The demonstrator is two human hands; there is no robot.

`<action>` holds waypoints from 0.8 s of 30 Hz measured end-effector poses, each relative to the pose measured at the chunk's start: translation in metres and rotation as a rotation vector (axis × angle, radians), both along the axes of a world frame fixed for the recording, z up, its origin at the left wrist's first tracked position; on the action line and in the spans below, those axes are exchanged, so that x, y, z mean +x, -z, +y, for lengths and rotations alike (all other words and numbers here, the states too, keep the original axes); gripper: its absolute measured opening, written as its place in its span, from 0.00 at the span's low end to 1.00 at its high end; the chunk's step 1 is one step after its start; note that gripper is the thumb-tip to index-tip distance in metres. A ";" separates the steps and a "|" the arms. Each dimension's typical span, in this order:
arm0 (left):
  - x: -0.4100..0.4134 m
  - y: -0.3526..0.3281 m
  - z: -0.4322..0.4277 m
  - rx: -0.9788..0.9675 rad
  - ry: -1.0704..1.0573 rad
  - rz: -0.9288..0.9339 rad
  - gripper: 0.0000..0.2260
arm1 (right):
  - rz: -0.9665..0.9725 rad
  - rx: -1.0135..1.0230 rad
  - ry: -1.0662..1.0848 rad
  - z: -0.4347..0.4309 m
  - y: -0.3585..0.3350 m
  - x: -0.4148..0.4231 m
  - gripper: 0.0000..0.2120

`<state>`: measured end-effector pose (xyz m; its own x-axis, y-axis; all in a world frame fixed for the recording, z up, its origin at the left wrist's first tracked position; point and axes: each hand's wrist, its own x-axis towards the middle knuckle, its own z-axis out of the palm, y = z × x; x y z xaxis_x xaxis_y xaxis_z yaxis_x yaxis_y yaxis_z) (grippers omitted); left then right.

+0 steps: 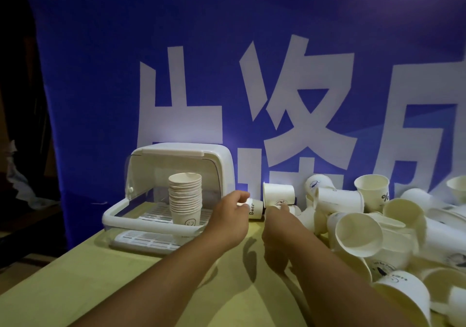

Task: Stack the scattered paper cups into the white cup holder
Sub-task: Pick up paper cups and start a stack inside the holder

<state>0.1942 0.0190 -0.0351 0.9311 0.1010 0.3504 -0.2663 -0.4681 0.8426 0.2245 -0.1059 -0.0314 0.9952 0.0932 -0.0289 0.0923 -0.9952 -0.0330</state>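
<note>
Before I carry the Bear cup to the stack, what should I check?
1. Grip: left hand holds Bear cup: ok.
2. Access: holder open at front: ok.
3. Target: stack upright in holder, topmost mouth empty: ok.
4. Other hand: right hand holding a cup: cannot tell.
5. Clearance: Bear cup free of pile: cannot tell.

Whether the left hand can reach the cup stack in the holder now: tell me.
Probably yes. The white cup holder stands open at the front, and the left hand hovers just right of the cup stack with nothing visibly between. It grips a Bear cup, though.
</note>
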 end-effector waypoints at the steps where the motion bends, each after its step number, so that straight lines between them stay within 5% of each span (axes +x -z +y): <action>1: 0.010 0.000 -0.006 -0.055 0.036 0.083 0.14 | 0.013 -0.001 0.011 -0.001 -0.002 0.004 0.31; 12: 0.062 -0.008 -0.049 -0.035 0.063 0.284 0.16 | -0.090 -0.054 0.001 0.021 -0.018 0.001 0.29; 17: 0.078 -0.002 -0.051 -0.371 -0.130 0.402 0.12 | 0.047 0.069 0.001 -0.005 -0.007 0.010 0.29; 24: 0.077 0.002 -0.041 -0.617 -0.028 0.487 0.11 | 0.068 0.129 0.003 -0.009 -0.013 0.005 0.26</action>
